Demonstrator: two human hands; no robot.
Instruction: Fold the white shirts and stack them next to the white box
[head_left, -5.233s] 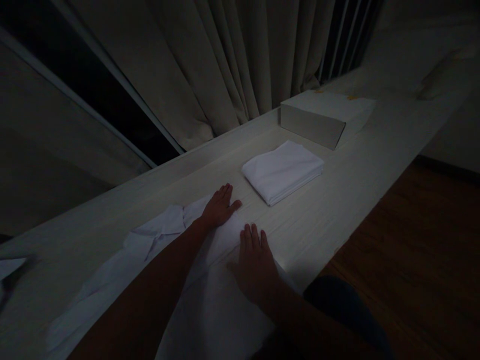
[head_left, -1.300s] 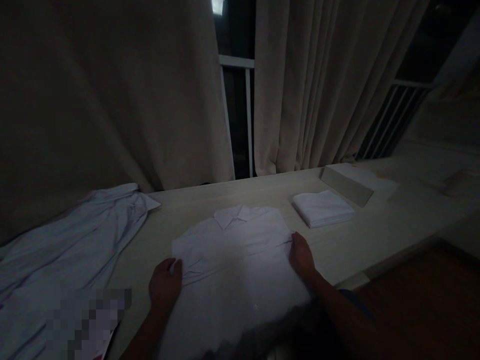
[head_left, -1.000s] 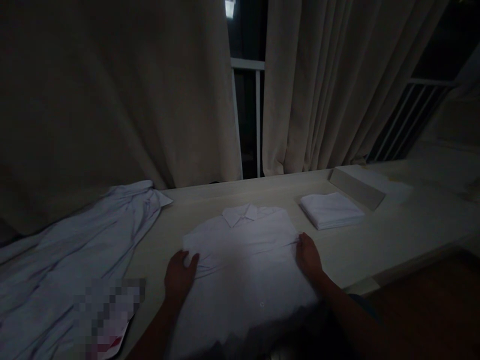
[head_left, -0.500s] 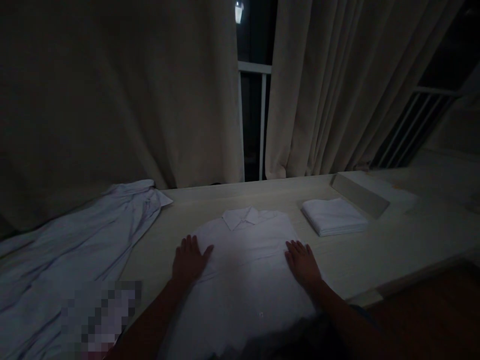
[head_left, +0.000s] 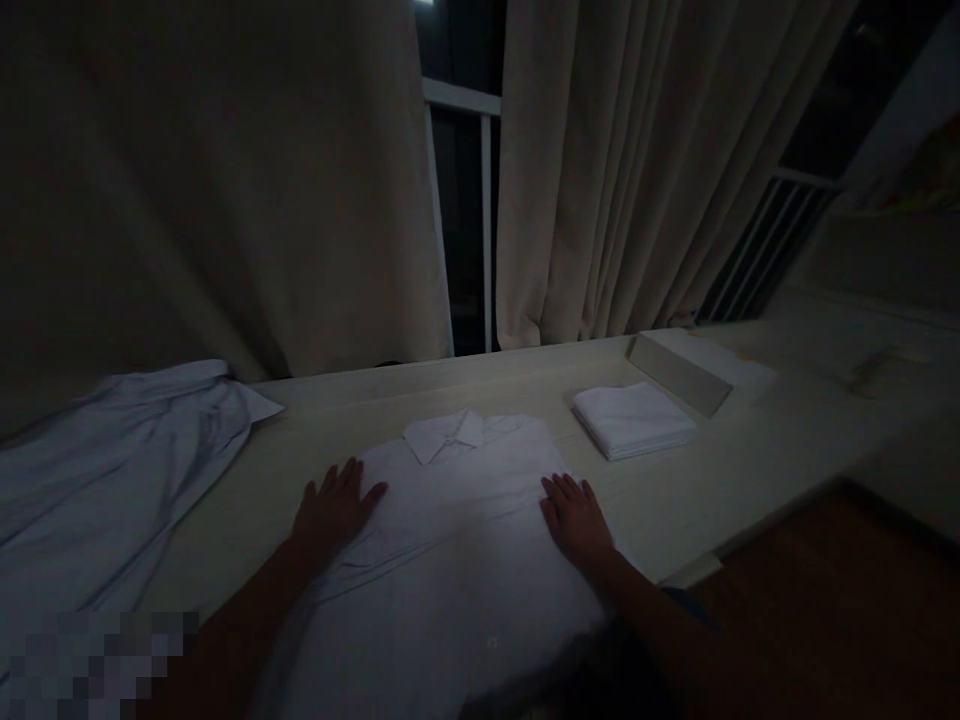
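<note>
A white collared shirt [head_left: 457, 540] lies flat on the pale wooden counter [head_left: 750, 470], directly in front of the person. Its collar [head_left: 442, 433] points away from the person, toward the curtains, and its lower part hangs over the near edge of the counter. The side parts of the shirt seem to be folded in, so the shirt has a narrow shape, but in the dim light the folds are hard to see.

The left hand [head_left: 334, 508] rests palm down on the left edge of the shirt, with the fingers spread out and straight. It grips nothing; it only lies flat on the cloth. The right hand [head_left: 576, 517] rests in the same way on the right edge of the shirt, flat, with the fingers extended and a little apart, and it also has hold of nothing. Both forearms are bare and come in from the bottom of the view.

To the right of the shirt, near but apart from it, a folded white cloth [head_left: 632, 419] sits on the counter as a neat square stack. Just behind it there is a flat pale box [head_left: 694, 367]. At the far left of the counter, well apart from the hands, another light garment [head_left: 112, 460] lies spread out and wrinkled. Behind the counter hang beige curtains [head_left: 600, 170], and between them a dark window with a white frame [head_left: 480, 190] shows.
</note>
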